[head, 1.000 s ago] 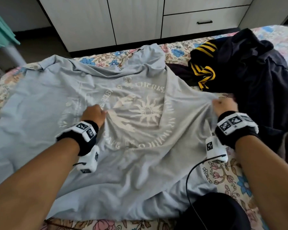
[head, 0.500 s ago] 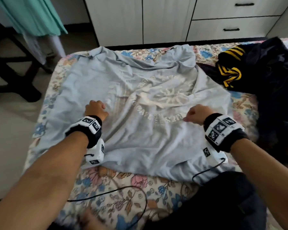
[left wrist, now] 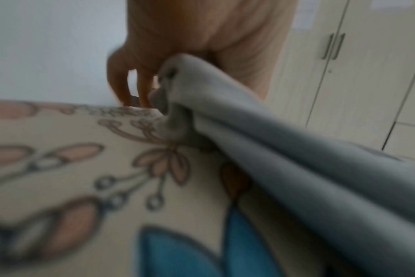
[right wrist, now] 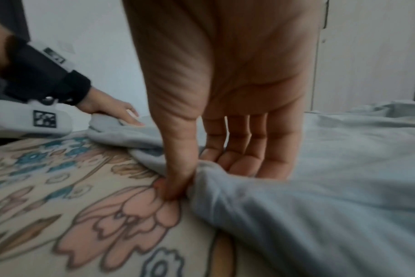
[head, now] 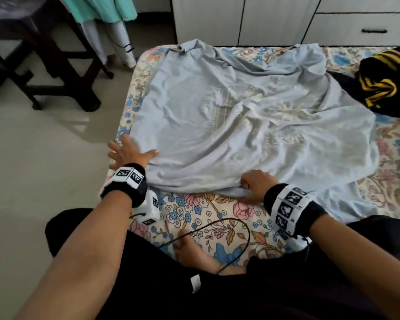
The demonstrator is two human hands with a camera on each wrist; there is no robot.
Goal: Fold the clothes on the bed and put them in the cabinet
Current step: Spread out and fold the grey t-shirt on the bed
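A light blue T-shirt (head: 240, 116) with a pale print lies spread and wrinkled across the floral bed (head: 206, 218). My left hand (head: 129, 153) is at the shirt's near left corner by the bed's left edge, fingers spread, thumb on the cloth; in the left wrist view a fold of the shirt (left wrist: 296, 150) bunches under the palm (left wrist: 140, 78). My right hand (head: 252, 183) pinches the shirt's near hem; in the right wrist view the thumb and curled fingers (right wrist: 225, 163) hold a fold of the shirt (right wrist: 320, 187) against the bed.
A pile of dark clothes with yellow stripes (head: 383, 82) lies at the bed's right. The white cabinet (head: 240, 17) with a drawer stands beyond the bed. A dark table (head: 44, 72) and a teal garment (head: 102, 8) are on the left. A black cable (head: 217, 227) crosses the sheet near my foot (head: 189, 250).
Both hands left the shirt's middle and came to its near edge. The left hand opened and moved left to the corner; the right hand now pinches the hem.
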